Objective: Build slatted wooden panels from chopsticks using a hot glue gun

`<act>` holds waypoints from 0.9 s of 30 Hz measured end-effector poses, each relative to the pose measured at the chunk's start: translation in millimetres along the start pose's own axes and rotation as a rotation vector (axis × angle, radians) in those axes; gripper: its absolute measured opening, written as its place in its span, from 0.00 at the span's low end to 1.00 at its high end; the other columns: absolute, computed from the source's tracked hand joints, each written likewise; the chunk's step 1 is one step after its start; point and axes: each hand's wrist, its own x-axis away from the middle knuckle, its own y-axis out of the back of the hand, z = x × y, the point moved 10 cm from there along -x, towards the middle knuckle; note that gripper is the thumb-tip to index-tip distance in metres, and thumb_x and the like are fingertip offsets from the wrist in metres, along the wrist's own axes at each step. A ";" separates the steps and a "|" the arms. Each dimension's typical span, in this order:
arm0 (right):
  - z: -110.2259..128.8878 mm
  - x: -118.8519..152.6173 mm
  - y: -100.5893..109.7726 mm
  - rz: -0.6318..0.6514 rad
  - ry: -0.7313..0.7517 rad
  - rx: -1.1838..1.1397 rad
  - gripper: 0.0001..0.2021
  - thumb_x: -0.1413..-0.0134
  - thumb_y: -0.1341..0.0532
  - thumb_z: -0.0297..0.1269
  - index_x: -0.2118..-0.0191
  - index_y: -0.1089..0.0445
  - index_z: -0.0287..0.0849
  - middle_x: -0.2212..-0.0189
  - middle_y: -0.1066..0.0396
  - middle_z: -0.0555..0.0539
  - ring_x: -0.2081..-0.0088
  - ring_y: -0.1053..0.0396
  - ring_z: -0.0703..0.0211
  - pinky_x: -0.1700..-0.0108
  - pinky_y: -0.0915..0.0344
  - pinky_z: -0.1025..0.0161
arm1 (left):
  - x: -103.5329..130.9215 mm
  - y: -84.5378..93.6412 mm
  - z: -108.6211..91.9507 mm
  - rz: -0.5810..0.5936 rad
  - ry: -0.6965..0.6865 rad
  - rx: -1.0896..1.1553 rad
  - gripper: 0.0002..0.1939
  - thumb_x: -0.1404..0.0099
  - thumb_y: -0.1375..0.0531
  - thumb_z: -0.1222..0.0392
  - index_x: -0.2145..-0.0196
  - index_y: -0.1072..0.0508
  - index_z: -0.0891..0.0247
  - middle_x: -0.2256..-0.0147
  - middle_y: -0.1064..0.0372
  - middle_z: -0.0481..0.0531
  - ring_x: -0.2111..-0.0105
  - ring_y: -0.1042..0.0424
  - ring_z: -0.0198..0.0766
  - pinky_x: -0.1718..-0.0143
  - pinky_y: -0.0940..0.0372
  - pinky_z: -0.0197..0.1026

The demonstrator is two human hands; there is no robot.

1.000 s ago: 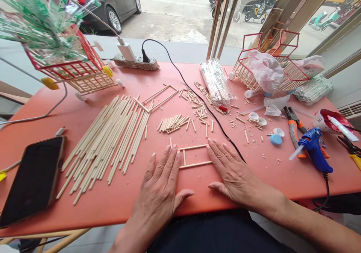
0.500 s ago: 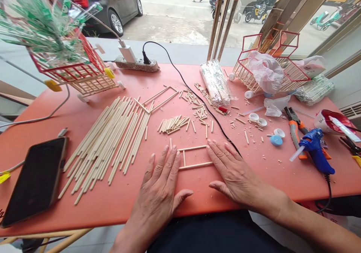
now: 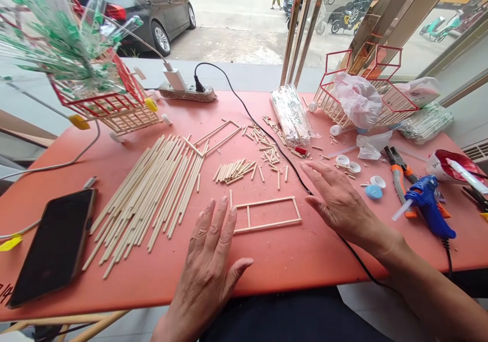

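Observation:
A small rectangular frame of thin wooden sticks [image 3: 267,224] lies flat on the red table [image 3: 282,260], with one crossbar inside it toward its left end. My left hand [image 3: 213,245] is spread open at the frame's left end, its fingertips covering that end. My right hand [image 3: 337,205] is open to the right of the frame, apart from it and over the black cord [image 3: 263,128]. Behind the frame is a small pile of short cut sticks [image 3: 233,171]. A bundle of long wooden sticks [image 3: 148,194] is spread left of my left hand.
Another stick frame [image 3: 223,140] touches the bundle's far end. On the right are a blue glue gun [image 3: 425,205], pliers [image 3: 398,166] and white bottle caps [image 3: 354,166]. Stick-built carts [image 3: 114,98] stand at the back left and back right. A phone [image 3: 51,248] lies at left.
My right hand has lifted off the frame and moved right and away from me, uncovering its right end. My left hand has shifted slightly left. The view has tilted a little.

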 end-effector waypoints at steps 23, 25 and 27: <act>-33.7 4.0 -1.2 -0.129 -0.182 -0.026 0.20 0.22 0.49 0.43 0.43 0.25 0.35 0.57 0.22 0.38 0.54 0.24 0.45 0.50 0.27 0.50 | 15.1 36.0 16.2 -0.296 0.140 0.158 0.28 0.28 0.42 0.78 0.34 0.30 0.61 0.48 0.23 0.59 0.36 0.29 0.49 0.35 0.35 0.51; -33.6 4.1 -1.8 -0.129 -0.184 -0.037 0.20 0.22 0.49 0.43 0.43 0.25 0.36 0.56 0.22 0.38 0.53 0.24 0.45 0.49 0.27 0.50 | 14.0 38.2 14.6 -0.310 0.122 0.149 0.26 0.29 0.41 0.78 0.37 0.28 0.63 0.50 0.22 0.59 0.39 0.27 0.49 0.38 0.33 0.51; -33.9 4.4 -3.1 -0.127 -0.186 -0.052 0.20 0.22 0.49 0.43 0.43 0.25 0.36 0.55 0.21 0.37 0.51 0.23 0.44 0.47 0.28 0.49 | 11.8 39.9 12.2 -0.319 0.099 0.135 0.23 0.30 0.40 0.79 0.40 0.26 0.66 0.52 0.22 0.59 0.42 0.26 0.50 0.39 0.32 0.50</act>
